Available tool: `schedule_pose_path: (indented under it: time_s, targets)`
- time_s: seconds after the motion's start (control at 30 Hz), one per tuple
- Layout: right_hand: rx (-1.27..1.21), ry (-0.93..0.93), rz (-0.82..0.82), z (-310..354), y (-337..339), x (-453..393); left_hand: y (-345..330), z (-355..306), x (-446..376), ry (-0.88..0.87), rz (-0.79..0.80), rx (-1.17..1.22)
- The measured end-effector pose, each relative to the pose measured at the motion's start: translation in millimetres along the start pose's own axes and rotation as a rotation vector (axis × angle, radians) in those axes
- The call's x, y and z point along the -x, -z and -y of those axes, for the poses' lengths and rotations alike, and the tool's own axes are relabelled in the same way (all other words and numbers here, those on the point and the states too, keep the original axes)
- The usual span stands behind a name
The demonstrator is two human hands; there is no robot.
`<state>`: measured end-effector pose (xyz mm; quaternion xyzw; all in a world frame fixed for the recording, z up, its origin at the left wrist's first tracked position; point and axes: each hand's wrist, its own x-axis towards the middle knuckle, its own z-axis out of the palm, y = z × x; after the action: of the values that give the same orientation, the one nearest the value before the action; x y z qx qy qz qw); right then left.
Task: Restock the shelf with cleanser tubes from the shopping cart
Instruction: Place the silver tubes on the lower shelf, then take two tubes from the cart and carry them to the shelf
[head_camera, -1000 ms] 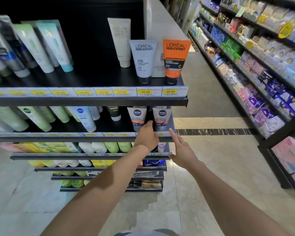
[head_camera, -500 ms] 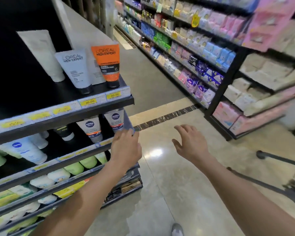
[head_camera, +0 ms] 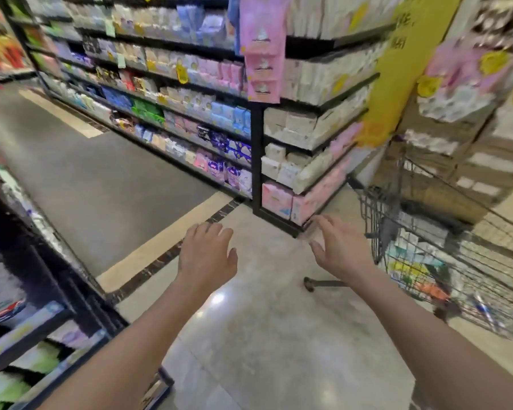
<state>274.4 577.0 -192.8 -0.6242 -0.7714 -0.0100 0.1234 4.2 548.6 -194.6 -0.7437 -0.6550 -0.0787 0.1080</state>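
Head view, left hand (head_camera: 206, 255) and right hand (head_camera: 339, 250) empty, fingers spread, shopping cart (head_camera: 444, 261) right.

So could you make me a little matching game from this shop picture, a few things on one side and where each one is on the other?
Things:
1. left hand
2. right hand
3. shopping cart
4. pink hanging packets

Places:
A. top middle, on the end of the far shelves
B. far right, wire basket holding blurred goods
C. open over the floor, nearer the cart
D. open over the floor, nearer the dark shelf at the left

Pairs: 1-D, 2-C, 3-B, 4-A
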Motion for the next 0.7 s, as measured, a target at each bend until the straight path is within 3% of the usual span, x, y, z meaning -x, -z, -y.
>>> schedule_pose_path:
  time_s: [0.2, 0.7]
  targets:
    - [0.01, -0.134, -0.026, -117, 13, 24, -8, -125, -61, -0.141, -0.077, 0.115]
    - [-0.034, -0.591, -0.121, -349, 5, 88, -63, -396, -198, -0.613, 0.042, 0.178]
